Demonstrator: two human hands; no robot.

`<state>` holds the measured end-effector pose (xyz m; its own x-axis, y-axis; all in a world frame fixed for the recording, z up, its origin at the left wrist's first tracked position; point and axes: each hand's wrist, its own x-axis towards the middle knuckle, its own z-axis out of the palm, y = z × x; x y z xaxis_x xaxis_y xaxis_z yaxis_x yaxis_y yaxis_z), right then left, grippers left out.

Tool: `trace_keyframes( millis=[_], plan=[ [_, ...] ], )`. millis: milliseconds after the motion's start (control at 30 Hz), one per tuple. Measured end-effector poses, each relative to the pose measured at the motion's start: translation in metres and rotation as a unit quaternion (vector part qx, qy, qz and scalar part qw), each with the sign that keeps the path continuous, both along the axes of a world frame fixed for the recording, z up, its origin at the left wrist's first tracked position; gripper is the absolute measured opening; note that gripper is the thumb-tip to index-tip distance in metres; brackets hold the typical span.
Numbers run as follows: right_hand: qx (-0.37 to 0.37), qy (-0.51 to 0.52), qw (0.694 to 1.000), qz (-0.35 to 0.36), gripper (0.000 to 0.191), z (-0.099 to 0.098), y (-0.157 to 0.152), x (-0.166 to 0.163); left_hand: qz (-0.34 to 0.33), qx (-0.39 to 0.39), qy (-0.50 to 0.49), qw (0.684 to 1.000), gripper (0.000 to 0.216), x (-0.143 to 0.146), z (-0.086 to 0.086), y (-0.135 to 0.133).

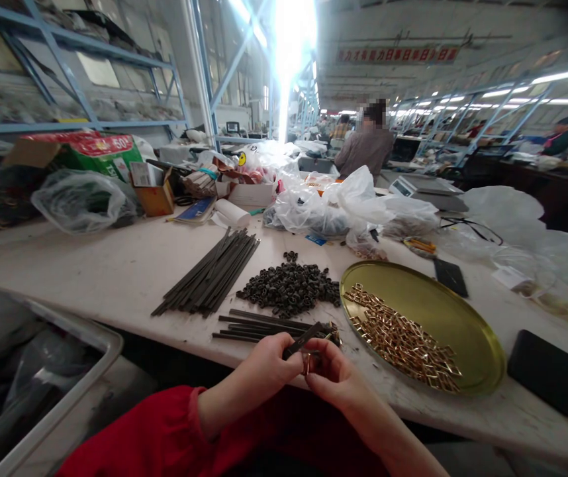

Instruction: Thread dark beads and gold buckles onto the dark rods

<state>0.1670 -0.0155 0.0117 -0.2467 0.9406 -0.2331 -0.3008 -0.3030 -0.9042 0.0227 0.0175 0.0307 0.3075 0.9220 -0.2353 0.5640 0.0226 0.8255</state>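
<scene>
At the table's near edge, my left hand (271, 363) pinches a dark strap (304, 339) that slants up to the right. My right hand (332, 373) meets it there, fingers curled round a small gold buckle (306, 363) by the strap. Exactly how buckle and strap join is hidden by the fingers. Just beyond my hands lies a short stack of dark straps (244, 328) with gold buckles at its right end. Behind it is a heap of small black loops (291, 286). A gold-coloured oval tray (455, 315) on the right holds a pile of gold buckles (403, 338).
A larger bundle of dark straps (209, 275) lies to the left. Right of the tray are a black flat pad (543, 371) and a dark phone-like slab (451, 277). Plastic bags (333, 205) and boxes (155, 192) crowd the back. A bin (100, 341) stands below left; a person (366, 149) is beyond.
</scene>
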Motion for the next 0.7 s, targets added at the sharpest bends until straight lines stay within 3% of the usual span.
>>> trace_keyframes(
  millis=[133, 333, 533, 700],
  plan=[
    [0.015, -0.003, 0.999, -0.030, 0.036, -0.009, 0.001, -0.004, 0.015, -0.001, -0.010, 1.000, 0.015, 0.002, 0.000, 0.000],
    [-0.035, 0.041, 0.998, -0.012, 0.034, 0.001, -0.002, -0.002, 0.004, -0.118, -0.094, 0.989, 0.014, 0.001, 0.004, -0.002],
    [-0.036, 0.001, 0.998, -0.052, 0.028, 0.000, 0.002, 0.001, -0.048, -0.073, -0.102, 0.991, 0.015, -0.003, 0.006, -0.005],
    [-0.062, 0.128, 0.983, -0.117, 0.023, -0.007, -0.001, -0.004, -0.031, -0.084, -0.156, 0.984, 0.025, -0.002, 0.005, -0.010]
  ],
)
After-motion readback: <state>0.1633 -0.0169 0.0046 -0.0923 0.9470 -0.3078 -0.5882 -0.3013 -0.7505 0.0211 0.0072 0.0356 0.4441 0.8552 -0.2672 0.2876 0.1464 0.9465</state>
